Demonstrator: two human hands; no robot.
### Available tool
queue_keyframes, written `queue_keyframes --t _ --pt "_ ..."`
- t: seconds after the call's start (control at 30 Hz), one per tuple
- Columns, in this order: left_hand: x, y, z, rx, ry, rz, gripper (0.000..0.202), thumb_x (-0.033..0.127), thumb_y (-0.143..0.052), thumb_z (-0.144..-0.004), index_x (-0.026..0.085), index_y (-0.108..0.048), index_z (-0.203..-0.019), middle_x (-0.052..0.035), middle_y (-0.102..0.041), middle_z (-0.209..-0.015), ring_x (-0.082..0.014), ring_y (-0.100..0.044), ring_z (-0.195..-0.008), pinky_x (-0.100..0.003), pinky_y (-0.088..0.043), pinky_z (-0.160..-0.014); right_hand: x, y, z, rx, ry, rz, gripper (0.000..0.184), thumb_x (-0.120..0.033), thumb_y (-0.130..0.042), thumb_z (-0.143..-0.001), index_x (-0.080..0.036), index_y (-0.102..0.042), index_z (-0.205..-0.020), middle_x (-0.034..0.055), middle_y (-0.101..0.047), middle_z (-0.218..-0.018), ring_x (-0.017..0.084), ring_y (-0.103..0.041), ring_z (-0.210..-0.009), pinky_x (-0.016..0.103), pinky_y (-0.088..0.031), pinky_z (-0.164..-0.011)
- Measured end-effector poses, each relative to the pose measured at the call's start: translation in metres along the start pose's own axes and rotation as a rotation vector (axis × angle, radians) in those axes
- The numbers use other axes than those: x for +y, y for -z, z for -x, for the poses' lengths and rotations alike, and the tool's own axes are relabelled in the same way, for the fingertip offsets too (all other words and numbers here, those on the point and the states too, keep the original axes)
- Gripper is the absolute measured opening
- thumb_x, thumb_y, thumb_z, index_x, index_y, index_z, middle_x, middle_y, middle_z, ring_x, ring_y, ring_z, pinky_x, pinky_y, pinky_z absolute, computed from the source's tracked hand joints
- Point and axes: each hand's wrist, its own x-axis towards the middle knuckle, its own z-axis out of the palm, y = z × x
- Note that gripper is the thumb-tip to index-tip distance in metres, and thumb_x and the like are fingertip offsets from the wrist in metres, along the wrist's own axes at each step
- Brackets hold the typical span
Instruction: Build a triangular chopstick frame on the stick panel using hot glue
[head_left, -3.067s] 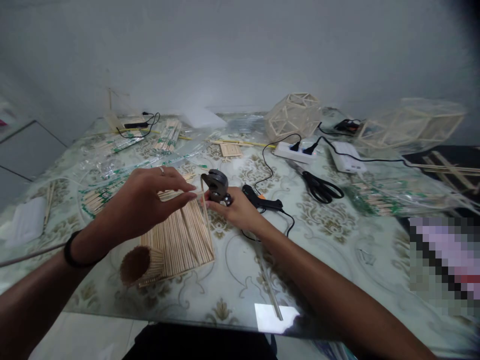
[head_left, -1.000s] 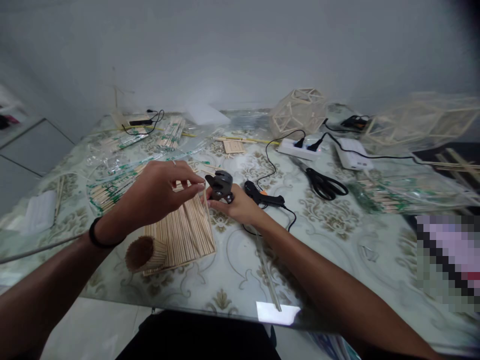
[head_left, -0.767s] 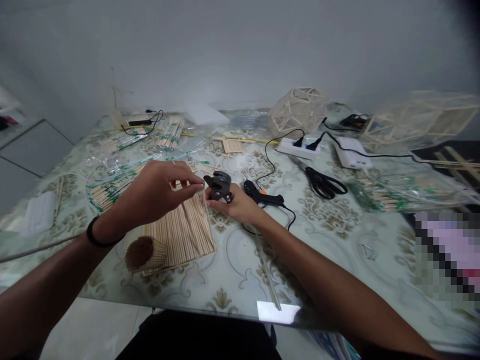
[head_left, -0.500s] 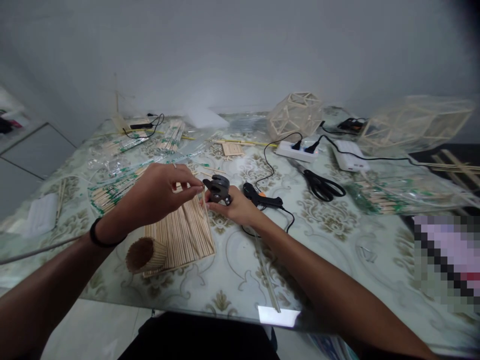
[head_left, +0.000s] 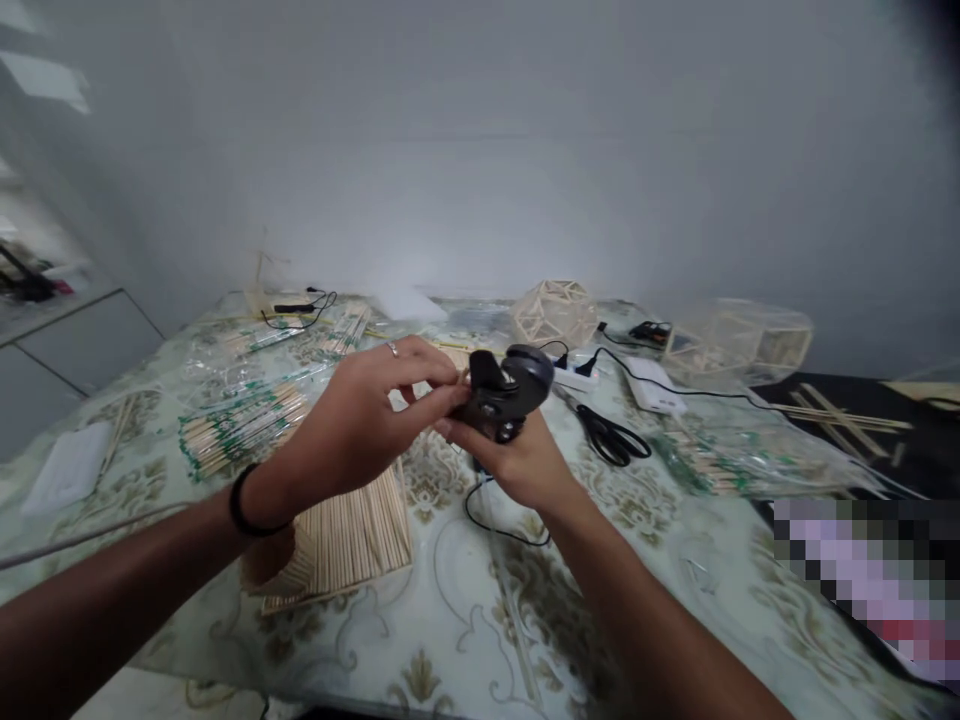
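My right hand (head_left: 517, 455) is wrapped round a dark hand cutter (head_left: 510, 395) with a rounded head, raised above the table. Beside it, my left hand (head_left: 382, 405) has thumb and fingers pinched together at the cutter's jaw. A thin wooden stick (head_left: 463, 378) shows barely between those fingertips; most of it is hidden. Below my left wrist lies a flat mat of wooden sticks (head_left: 364, 540). A small round cup made of sticks (head_left: 289, 560) rests on the mat's left side, partly covered by my forearm.
Black-handled scissors (head_left: 611, 435) lie to the right, near a white power strip (head_left: 576, 378) with cables. Bagged sticks (head_left: 240, 425) are at left, more sticks in plastic (head_left: 720, 455) at right. Stick-frame models (head_left: 555, 312) stand at the back. A glue gun is mostly hidden behind my right hand.
Both hands have risen with the cutter, which appears larger and closer. The view has tilted upward, so more wall shows. The glue gun is now mostly covered.
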Motion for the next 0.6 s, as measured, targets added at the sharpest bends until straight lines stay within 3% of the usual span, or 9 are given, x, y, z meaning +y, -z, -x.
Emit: queue_keyframes --t 0.1,0.17,0.3,0.47,0.6 --pt "0.005 0.001 -0.006 0.033 0.060 -0.032 0.022 0.022 -0.065 -0.101 0.018 -0.074 -0.081 0.0021 -0.078 -0.084 -0.0097 -0.069 -0.078 -0.022 -0.050 -0.077 -0.001 0.013 -0.001 0.015 0.091 0.153 0.012 -0.032 -0.068 -0.096 -0.022 -0.068 -0.090 0.0027 -0.072 -0.087 0.021 -0.067 -0.083 0.035 -0.053 -0.081" --pt "0.010 0.005 -0.006 0.007 0.086 -0.037 0.025 0.021 -0.062 -0.102 0.018 -0.072 -0.079 0.0044 -0.076 -0.076 -0.0075 -0.067 -0.069 -0.020 -0.048 -0.071 -0.001 0.026 -0.003 0.111 0.214 0.328 0.005 -0.021 -0.064 -0.094 -0.023 -0.067 -0.098 0.0061 -0.073 -0.099 0.024 -0.068 -0.095 0.038 -0.053 -0.088" --pt "0.017 0.009 0.001 -0.129 -0.026 -0.026 0.029 0.020 -0.056 -0.105 0.018 -0.067 -0.078 0.0054 -0.071 -0.070 -0.0057 -0.063 -0.063 -0.018 -0.045 -0.065 -0.002 0.046 -0.003 0.251 0.347 0.615 0.029 -0.005 -0.060 -0.083 -0.024 -0.061 -0.105 0.0094 -0.068 -0.106 0.027 -0.065 -0.104 0.041 -0.052 -0.090" --pt "0.015 0.003 0.013 -0.113 -0.209 -0.031 0.017 0.014 -0.055 -0.103 0.020 -0.070 -0.097 0.0027 -0.076 -0.080 -0.0074 -0.066 -0.066 -0.018 -0.047 -0.065 -0.009 0.039 0.001 0.194 0.462 0.723 0.029 -0.005 -0.063 -0.083 -0.025 -0.060 -0.104 0.0106 -0.065 -0.107 0.028 -0.064 -0.103 0.041 -0.052 -0.086" --pt "0.013 0.003 0.017 -0.080 -0.284 -0.039 0.016 0.010 -0.058 -0.100 0.022 -0.067 -0.095 0.0045 -0.072 -0.073 -0.0065 -0.060 -0.058 -0.017 -0.044 -0.060 -0.012 0.031 0.002 0.175 0.502 0.741 0.015 -0.015 -0.066 -0.093 -0.024 -0.061 -0.103 0.0098 -0.067 -0.104 0.026 -0.065 -0.099 0.040 -0.052 -0.085"
